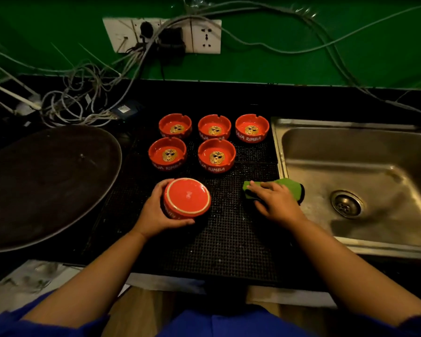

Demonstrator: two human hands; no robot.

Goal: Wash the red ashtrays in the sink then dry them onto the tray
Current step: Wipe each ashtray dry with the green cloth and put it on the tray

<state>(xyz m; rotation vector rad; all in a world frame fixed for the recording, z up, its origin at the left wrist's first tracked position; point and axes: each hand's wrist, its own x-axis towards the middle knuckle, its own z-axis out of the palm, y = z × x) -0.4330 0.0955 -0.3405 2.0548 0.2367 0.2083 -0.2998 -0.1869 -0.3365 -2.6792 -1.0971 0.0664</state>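
My left hand [156,212] grips a red ashtray [187,197] turned upside down, its base facing up, just above the black mesh mat [229,234]. My right hand [276,201] lies on a green cloth [287,188] at the mat's right edge, fingers spread over it. Several more red ashtrays [216,155] with a gold emblem stand upright in two rows at the back of the mat. The steel sink [374,181] is at the right, with its drain [345,204] open. A large dark oval tray [41,186] lies at the left.
Tangled white cables [78,100] lie on the black counter behind the tray. A wall socket panel [163,35] with plugs hangs on the green wall. The counter's front edge [204,285] runs just below the mat.
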